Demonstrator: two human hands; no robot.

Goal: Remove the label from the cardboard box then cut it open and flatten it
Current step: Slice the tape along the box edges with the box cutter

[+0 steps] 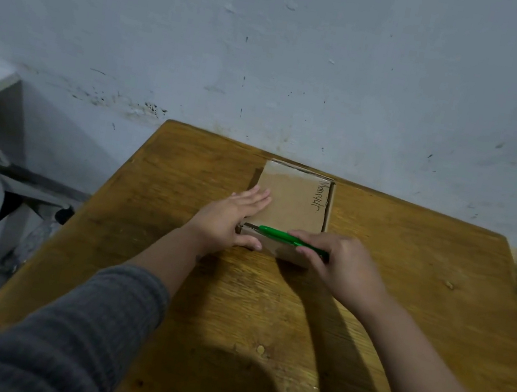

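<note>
The cardboard box (294,198) is lying flat on the wooden table (405,289) near the wall, its long axis running away from the person. The left hand (229,218) is pressing spread on its near-left corner. The right hand (338,264) is gripping a green cutter (281,235) — blade pointing left along the box's near top edge.

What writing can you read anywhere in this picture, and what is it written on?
"Mansur", as best it reads: handwritten in dark pen on the top face of the cardboard box, along its right edge, turned sideways to the camera; the last letters are uncertain.
No print shows on the green cutter, the wooden table or the wall.
</note>
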